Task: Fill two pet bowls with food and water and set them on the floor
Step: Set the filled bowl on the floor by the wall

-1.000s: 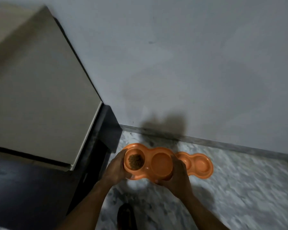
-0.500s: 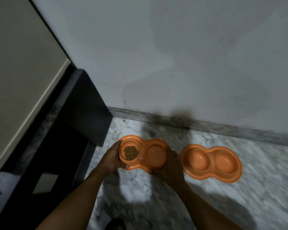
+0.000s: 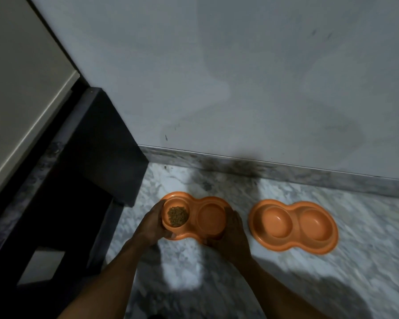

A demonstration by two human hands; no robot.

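Note:
I hold an orange double pet bowl (image 3: 195, 204) low over the marble floor (image 3: 263, 272), close to it or touching it. Its left cup holds brown kibble (image 3: 177, 216); whether the right cup (image 3: 211, 216) holds water I cannot tell. My left hand (image 3: 151, 226) grips the bowl's left end and my right hand (image 3: 234, 233) grips its right end. A second orange double bowl (image 3: 294, 226) lies flat on the floor to the right, apart from the first, and both its cups look empty.
A grey wall (image 3: 240, 77) with a marble skirting (image 3: 274, 171) runs just behind the bowls. A dark counter base (image 3: 97, 157) under a pale worktop (image 3: 21, 100) stands at the left, next to the held bowl.
The held bowl has come down toward the floor with both hands on it. The view has tilted down, so the second bowl now shows fully at the right.

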